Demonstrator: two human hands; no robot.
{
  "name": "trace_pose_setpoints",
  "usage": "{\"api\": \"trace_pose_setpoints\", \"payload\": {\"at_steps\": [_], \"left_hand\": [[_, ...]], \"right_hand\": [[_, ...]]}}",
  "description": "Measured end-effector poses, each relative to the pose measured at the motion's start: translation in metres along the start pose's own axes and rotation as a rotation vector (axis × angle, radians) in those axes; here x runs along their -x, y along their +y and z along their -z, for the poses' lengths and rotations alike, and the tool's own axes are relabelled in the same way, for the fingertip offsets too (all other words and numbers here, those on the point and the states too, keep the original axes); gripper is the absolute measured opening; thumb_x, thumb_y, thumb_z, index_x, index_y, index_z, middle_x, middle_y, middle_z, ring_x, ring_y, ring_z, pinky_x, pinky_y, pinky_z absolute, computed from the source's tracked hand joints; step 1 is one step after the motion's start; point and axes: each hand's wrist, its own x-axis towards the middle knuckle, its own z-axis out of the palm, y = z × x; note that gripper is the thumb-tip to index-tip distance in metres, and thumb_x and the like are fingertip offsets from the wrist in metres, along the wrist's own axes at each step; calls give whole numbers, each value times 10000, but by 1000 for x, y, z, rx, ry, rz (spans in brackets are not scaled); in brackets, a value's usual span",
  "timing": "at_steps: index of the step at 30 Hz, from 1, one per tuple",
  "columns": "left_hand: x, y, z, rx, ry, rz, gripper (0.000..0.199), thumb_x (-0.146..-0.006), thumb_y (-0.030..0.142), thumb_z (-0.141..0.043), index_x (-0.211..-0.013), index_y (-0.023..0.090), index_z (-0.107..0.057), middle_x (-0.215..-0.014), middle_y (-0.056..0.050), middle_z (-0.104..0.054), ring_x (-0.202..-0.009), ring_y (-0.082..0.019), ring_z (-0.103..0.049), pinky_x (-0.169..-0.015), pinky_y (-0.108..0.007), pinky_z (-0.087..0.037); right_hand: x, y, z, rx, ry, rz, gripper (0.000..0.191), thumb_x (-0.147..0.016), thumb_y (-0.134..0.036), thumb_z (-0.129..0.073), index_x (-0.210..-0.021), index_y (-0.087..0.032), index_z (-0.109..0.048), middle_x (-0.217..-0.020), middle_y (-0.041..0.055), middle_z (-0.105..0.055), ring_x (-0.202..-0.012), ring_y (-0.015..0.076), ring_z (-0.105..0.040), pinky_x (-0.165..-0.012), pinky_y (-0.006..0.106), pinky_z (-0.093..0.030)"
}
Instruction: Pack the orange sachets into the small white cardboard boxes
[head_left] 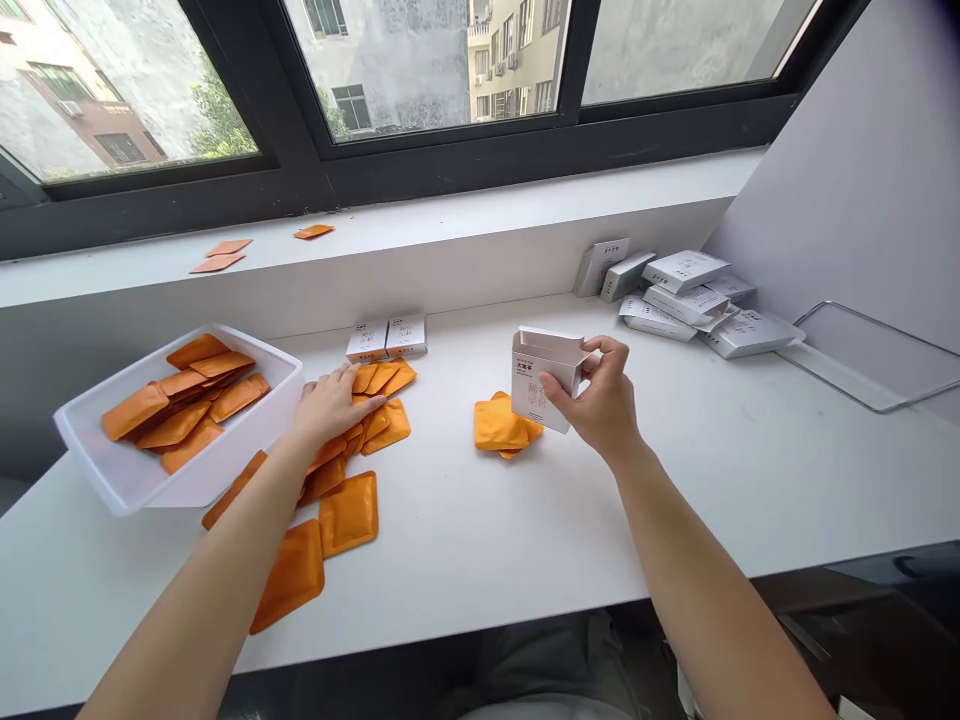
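A small white carton (534, 385) with orange and black print is pinched in my right hand (604, 395), upright, its top uncovered. Just below and left of the carton lies a short stack of orange sachets (499, 428) on the table. My left hand (334, 405) rests over a spread pile of orange sachets (386, 425), fingers stretched toward the right. Its fingertips touch the upper sachets; the palm hides part of the pile. More sachets, like a large one (349, 512), lie under and beside my left forearm.
At left, a white plastic bin (180, 490) holds several orange sachets. Two small boxes (386, 338) sit against the ledge. Several flat white boxes (686, 290) are heaped at the back right, near a wire frame (885, 408). A few sachets (313, 231) lie on the windowsill.
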Motion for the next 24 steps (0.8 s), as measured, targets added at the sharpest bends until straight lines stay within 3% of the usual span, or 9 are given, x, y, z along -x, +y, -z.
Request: {"api": "trace_pose_setpoints", "payload": {"at_steps": [2,5,10,15,19,22,24], "left_hand": [[-10,4,-3,-13,-52,15,760,-831,671,-351,-1407,176,-370,-1439,-168,-446,-1282,-372,-424,-987,-468,-338],[-18,6,5,-60,-119,12,690,-816,674,-372,-1327,222,-478,-1295,-135,-588,-1159,-355,-535,-896,-418,-399],[-11,-1,18,-143,-80,-5,422,-862,458,-411,-1154,232,-614,-971,-108,-702,-858,-296,-646,-684,-333,-410],[6,-2,23,-180,103,97,445,-936,342,-273,-1186,180,-604,-891,-141,-681,-784,-288,-638,-652,-339,-384],[26,15,40,-142,343,152,437,-945,374,-289,-1192,218,-614,-751,-101,-664,-660,-249,-605,-606,-316,-356],[48,44,42,132,545,133,397,-930,413,-354,-1147,234,-635,-738,-63,-654,-640,-208,-574,-588,-286,-356],[61,66,32,440,535,51,377,-919,438,-391,-1071,214,-654,-704,-28,-634,-592,-165,-538,-563,-254,-370]], "right_hand": [[-1,3,0,-32,12,9,462,-778,-467,-597,-1070,-271,-298,-828,-2,-644,-633,189,-623,-561,307,-472],[-4,11,-1,-79,57,16,478,-761,-475,-623,-1046,-272,-298,-802,-18,-640,-602,184,-614,-521,299,-453],[-8,15,-2,-212,107,-7,479,-755,-446,-648,-1033,-268,-300,-757,-38,-628,-603,174,-619,-525,295,-456],[-11,14,-3,-377,175,-89,474,-769,-447,-638,-1030,-265,-287,-786,-13,-639,-629,180,-634,-556,316,-483],[-11,17,-3,-203,268,-89,480,-758,-450,-646,-1035,-260,-303,-746,-11,-631,-580,195,-612,-557,334,-458],[-10,18,-3,-123,269,-70,470,-759,-448,-639,-1040,-261,-312,-722,-17,-624,-551,200,-596,-538,330,-438],[-10,19,-4,-147,253,-73,464,-762,-447,-632,-1040,-262,-309,-727,-15,-626,-554,200,-600,-534,328,-441]]}}
